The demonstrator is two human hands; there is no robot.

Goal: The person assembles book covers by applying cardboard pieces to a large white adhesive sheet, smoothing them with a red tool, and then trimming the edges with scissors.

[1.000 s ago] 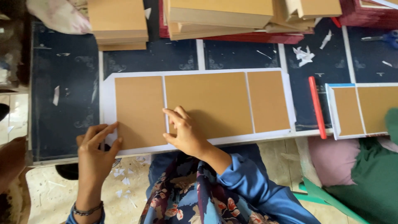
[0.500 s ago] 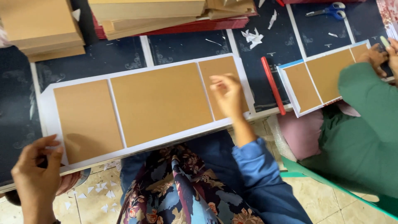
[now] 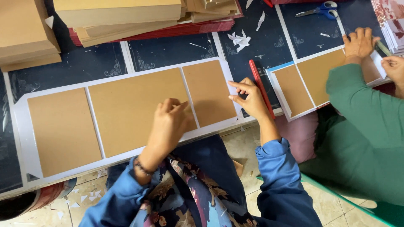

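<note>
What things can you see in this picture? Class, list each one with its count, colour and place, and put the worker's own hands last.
white sheet: one, white, lying on the dark work surface
brown boards: three, brown, side by side on the white sheet
red stick: one, red, right of the sheet
board stacks: several, brown, along the far edge
scissors: one, blue handles, far right
paper scraps: a few, white, on the dark surface
co-worker's sleeve: green, right, at a second sheet
left hand: on the middle board
right hand: at the sheet's right edge
</note>
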